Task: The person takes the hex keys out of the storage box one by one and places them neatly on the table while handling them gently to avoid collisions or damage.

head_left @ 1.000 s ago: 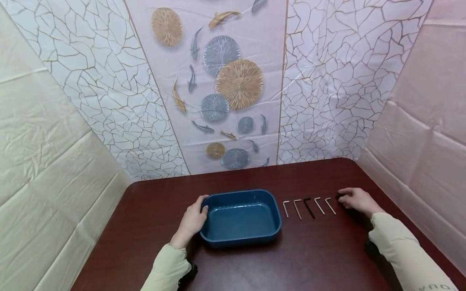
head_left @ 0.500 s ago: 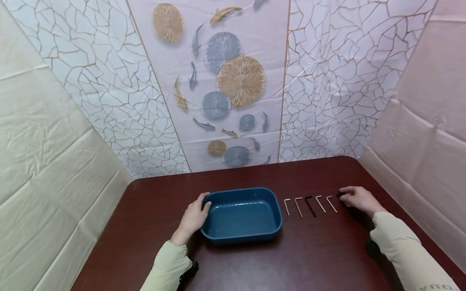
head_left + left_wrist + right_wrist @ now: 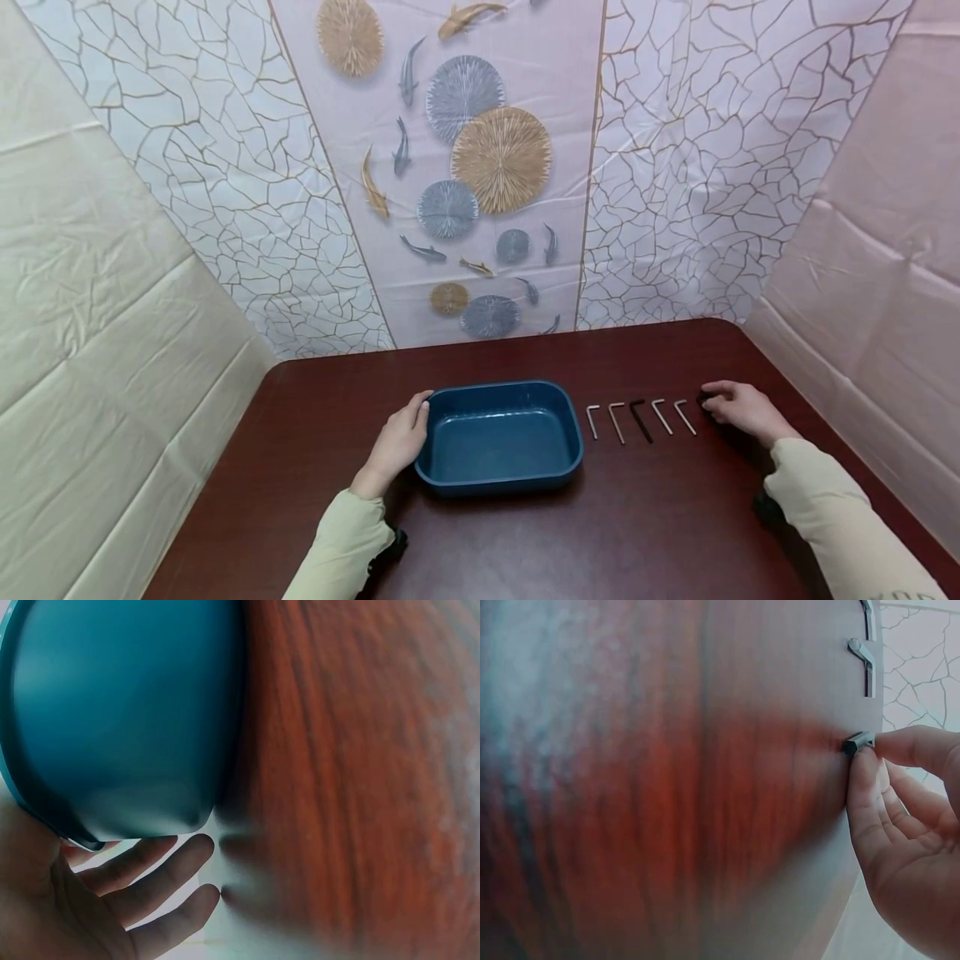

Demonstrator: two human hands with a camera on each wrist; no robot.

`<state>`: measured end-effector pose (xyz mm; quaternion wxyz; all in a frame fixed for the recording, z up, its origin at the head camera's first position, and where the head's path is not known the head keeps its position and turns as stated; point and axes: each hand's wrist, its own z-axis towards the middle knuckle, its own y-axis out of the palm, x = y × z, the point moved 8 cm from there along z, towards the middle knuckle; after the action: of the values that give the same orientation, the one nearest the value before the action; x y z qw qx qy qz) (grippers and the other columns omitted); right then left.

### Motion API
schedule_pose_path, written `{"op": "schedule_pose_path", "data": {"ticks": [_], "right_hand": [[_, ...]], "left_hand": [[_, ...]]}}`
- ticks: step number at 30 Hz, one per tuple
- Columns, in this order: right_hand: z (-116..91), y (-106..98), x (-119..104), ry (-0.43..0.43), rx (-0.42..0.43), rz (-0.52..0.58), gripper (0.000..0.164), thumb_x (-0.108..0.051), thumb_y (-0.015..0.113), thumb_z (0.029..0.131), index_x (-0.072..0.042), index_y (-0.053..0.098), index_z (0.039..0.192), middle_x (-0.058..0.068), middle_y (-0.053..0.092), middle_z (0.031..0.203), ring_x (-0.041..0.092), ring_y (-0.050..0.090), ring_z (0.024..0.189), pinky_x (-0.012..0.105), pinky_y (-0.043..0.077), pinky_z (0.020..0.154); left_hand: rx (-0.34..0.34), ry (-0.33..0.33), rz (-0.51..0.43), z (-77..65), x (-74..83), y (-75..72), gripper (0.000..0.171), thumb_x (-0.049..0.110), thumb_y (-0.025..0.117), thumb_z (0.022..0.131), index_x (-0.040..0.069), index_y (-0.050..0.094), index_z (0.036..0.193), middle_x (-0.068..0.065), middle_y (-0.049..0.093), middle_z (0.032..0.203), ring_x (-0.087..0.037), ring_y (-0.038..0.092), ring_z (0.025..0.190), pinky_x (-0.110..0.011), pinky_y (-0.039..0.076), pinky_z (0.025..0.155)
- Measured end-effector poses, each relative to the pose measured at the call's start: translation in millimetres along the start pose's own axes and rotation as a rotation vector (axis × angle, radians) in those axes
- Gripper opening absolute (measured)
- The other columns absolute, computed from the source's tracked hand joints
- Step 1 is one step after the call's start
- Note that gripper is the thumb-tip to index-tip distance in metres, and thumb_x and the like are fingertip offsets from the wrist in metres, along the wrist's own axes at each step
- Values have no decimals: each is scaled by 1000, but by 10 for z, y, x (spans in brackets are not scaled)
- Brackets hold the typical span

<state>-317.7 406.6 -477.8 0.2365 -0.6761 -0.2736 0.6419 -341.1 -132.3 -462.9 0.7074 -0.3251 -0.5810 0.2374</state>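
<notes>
A deep blue rectangular baking dish [image 3: 498, 482] stands on the table. My left hand [image 3: 395, 442] holds its left end, thumb at the rim and fingers along the outer wall, as the left wrist view also shows. Right of the dish, several L-shaped hex keys lie in a row, among them a black hex key [image 3: 641, 421] and a silver hex key [image 3: 684, 417]. Past the row's right end, my right hand [image 3: 742, 410] pinches a dark hex key [image 3: 857, 742] between thumb and fingertips, close to the tabletop. Most of that key is hidden by the fingers.
The dark red-brown wooden table [image 3: 495, 550] has rounded far corners. A patterned cloth wall [image 3: 502, 208] rises behind its far edge, and plain fabric walls [image 3: 862, 275] flank both sides.
The head view has tilted slightly, so the scene sits higher. My left thumb has drawn back toward the dish's rim. My right hand stays at the dark hex key.
</notes>
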Motion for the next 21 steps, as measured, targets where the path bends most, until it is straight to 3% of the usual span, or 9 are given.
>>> {"op": "schedule_pose_path", "data": {"ticks": [2, 4, 6, 9, 15, 21], "right_hand": [[-23, -3, -9, 0, 12, 2, 44, -6, 52, 101, 23, 44, 134, 34, 66, 110, 25, 69, 84, 30, 55, 69], [-55, -4, -22, -4, 22, 10, 44, -6, 51, 102, 22, 44, 134, 34, 65, 110, 27, 69, 86, 30, 55, 69], [-95, -10, -25, -1, 36, 18, 45, -7, 50, 103, 22, 43, 136, 35, 64, 112, 27, 69, 87, 30, 55, 69], [-164, -27, -22, 6, 64, 39, 47, -11, 49, 104, 21, 40, 138, 36, 62, 117, 22, 68, 88, 29, 55, 70], [-352, -90, -20, 21, 125, 93, 50, -15, 47, 106, 22, 38, 139, 38, 60, 119, 4, 63, 82, 26, 54, 70], [-599, -110, -29, 24, 151, 109, 51, -18, 47, 106, 21, 39, 139, 36, 62, 117, 2, 63, 81, 24, 54, 69]], "left_hand": [[-6, 1, 5, 3, 2, 6, 42, 24, 38, 111, 10, 47, 149, -13, 65, 92, -23, 62, 86, -43, 48, 78], [-5, -1, 7, 3, 3, 3, 42, 24, 38, 110, 11, 47, 150, -13, 65, 93, -24, 62, 88, -43, 49, 80], [-1, 0, 8, 2, 4, -1, 42, 24, 38, 110, 11, 47, 150, -15, 68, 114, -25, 65, 101, -46, 50, 86], [-2, -11, -2, -9, -5, -9, 43, 26, 38, 110, 13, 47, 150, -16, 58, 141, -30, 60, 122, -52, 48, 97], [-15, -34, -21, -6, -47, -9, 43, 27, 37, 111, 15, 46, 151, -16, 53, 146, -33, 54, 130, -55, 45, 102], [-28, -35, -48, 3, -85, 9, 44, 27, 36, 111, 16, 44, 153, -17, 51, 148, -34, 51, 132, -55, 42, 104]]}}
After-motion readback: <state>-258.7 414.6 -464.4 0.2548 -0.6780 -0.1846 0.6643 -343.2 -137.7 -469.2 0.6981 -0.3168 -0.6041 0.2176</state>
